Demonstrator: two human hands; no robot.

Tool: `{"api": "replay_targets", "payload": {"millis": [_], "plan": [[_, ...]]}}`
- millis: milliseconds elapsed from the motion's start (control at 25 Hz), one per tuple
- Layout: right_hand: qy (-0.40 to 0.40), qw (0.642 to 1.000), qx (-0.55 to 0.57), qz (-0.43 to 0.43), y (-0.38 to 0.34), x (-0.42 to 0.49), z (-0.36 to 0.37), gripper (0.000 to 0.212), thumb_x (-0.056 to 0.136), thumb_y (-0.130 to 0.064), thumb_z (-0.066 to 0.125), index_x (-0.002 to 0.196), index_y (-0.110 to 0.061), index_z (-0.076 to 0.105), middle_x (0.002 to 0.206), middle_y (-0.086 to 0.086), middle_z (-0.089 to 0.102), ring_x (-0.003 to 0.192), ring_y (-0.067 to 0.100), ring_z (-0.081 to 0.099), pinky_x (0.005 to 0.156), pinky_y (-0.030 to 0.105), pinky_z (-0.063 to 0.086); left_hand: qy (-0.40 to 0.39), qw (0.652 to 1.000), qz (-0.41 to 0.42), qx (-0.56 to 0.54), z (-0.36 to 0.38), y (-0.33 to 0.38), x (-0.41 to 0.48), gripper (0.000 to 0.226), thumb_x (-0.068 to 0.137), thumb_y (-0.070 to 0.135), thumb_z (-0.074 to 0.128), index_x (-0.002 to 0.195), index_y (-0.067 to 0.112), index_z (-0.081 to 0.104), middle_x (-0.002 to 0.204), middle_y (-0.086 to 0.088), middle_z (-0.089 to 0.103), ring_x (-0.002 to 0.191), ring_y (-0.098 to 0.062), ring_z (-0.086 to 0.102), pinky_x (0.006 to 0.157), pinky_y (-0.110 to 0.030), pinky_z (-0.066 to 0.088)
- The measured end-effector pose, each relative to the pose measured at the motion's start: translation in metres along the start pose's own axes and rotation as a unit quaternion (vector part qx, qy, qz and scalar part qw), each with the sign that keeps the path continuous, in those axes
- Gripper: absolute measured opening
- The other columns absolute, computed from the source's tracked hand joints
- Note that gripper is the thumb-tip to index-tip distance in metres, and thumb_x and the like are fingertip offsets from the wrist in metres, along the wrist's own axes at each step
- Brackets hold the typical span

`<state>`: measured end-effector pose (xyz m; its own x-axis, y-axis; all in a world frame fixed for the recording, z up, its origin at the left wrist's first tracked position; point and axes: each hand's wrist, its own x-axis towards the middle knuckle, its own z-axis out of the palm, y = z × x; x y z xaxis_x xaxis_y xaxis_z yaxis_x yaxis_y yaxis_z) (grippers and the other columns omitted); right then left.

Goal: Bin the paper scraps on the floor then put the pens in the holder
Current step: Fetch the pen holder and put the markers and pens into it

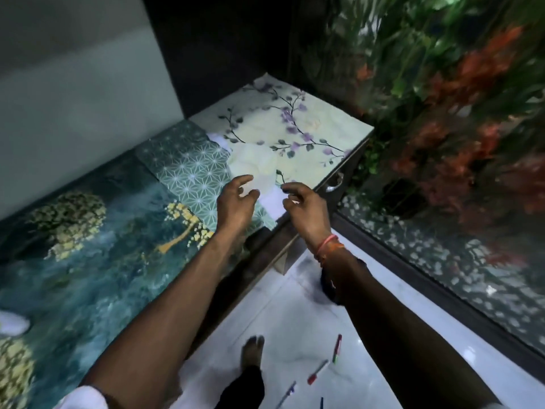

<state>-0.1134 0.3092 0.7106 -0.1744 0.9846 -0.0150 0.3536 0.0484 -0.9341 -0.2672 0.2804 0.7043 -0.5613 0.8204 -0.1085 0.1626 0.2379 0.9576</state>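
My left hand (236, 199) and my right hand (303, 203) hover side by side over the front edge of a patterned cabinet top (97, 261), fingers spread, holding nothing. Between them lies a white paper scrap (274, 202); a pale crumpled sheet (253, 168) sits just beyond my left fingers. On the white floor (295, 314) below lie several pens: a red and green one (337, 348), a white one with a red cap (318, 371), a blue one (286, 394) and a dark one (321, 402) at the bottom edge. No bin or holder is in view.
My bare foot (252, 354) stands on the floor near the pens. A dark object (327, 286) sits on the floor behind my right forearm. A glass panel with plants and pebbles (442, 143) runs along the right. A drawer handle (334, 183) shows on the cabinet front.
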Motion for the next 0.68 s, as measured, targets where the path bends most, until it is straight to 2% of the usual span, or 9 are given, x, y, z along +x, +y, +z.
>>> {"api": "replay_targets", "payload": {"millis": [40, 160, 280, 400, 520, 680], "plan": [[-0.005, 1.000, -0.012, -0.006, -0.003, 0.020, 0.013, 0.036, 0.084, -0.001, 0.058, 0.116, -0.014, 0.069, 0.118, 0.004, 0.069, 0.104, 0.019, 0.065, 0.082, 0.008, 0.048, 0.004, 0.998, 0.025, 0.051, -0.005, -0.004, 0.023, 0.035, 0.084, 0.017, 0.067, 0.118, 0.026, 0.067, 0.128, -0.001, 0.061, 0.115, -0.020, 0.059, 0.096, -0.035, 0.051], [0.005, 0.998, -0.052, -0.046, -0.005, 0.070, 0.047, 0.041, 0.082, -0.002, 0.059, 0.121, -0.012, 0.066, 0.127, 0.007, 0.064, 0.112, 0.023, 0.061, 0.093, 0.027, 0.051, -0.011, 0.970, 0.099, 0.223, -0.014, -0.020, 0.081, 0.048, 0.081, 0.017, 0.071, 0.128, 0.016, 0.062, 0.144, -0.012, 0.047, 0.132, -0.029, 0.045, 0.111, -0.034, 0.037], [0.022, 0.989, -0.101, -0.106, -0.001, 0.103, 0.074, 0.044, 0.078, -0.005, 0.057, 0.121, -0.006, 0.065, 0.130, 0.013, 0.062, 0.121, 0.030, 0.057, 0.103, 0.039, 0.046, -0.062, 0.947, 0.104, 0.298, -0.012, -0.032, 0.117, 0.060, 0.082, 0.025, 0.074, 0.137, 0.015, 0.054, 0.155, -0.018, 0.033, 0.141, -0.033, 0.035, 0.112, -0.034, 0.032], [0.046, 0.982, -0.134, -0.125, 0.006, 0.116, 0.087, 0.041, 0.077, -0.006, 0.056, 0.117, -0.006, 0.065, 0.125, 0.013, 0.063, 0.118, 0.030, 0.058, 0.104, 0.040, 0.044, -0.080, 0.948, 0.114, 0.286, -0.006, -0.037, 0.126, 0.048, 0.083, 0.030, 0.065, 0.126, 0.008, 0.061, 0.139, -0.018, 0.053, 0.127, -0.033, 0.050, 0.100, -0.037, 0.042], [0.055, 0.980, -0.147, -0.122, 0.009, 0.116, 0.085, 0.040, 0.076, -0.006, 0.061, 0.115, -0.013, 0.064, 0.112, 0.007, 0.065, 0.103, 0.022, 0.062, 0.091, 0.036, 0.050, -0.037, 0.955, 0.098, 0.279, -0.004, -0.037, 0.128, 0.037, 0.083, 0.021, 0.057, 0.113, 0.004, 0.069, 0.117, -0.017, 0.065, 0.106, -0.034, 0.061, 0.085, -0.035, 0.048], [0.041, 0.977, -0.176, -0.113, 0.008, 0.100, 0.070, 0.039, 0.075, -0.007, 0.063, 0.112, -0.020, 0.064, 0.095, 0.001, 0.063, 0.080, 0.008, 0.053, 0.075, 0.030, 0.050, -0.016, 0.963, 0.092, 0.252, -0.002, -0.032, 0.108, 0.031, 0.084, 0.012, 0.062, 0.112, 0.006, 0.072, 0.110, -0.013, 0.070, 0.094, -0.030, 0.065, 0.077, -0.028, 0.047]]}}
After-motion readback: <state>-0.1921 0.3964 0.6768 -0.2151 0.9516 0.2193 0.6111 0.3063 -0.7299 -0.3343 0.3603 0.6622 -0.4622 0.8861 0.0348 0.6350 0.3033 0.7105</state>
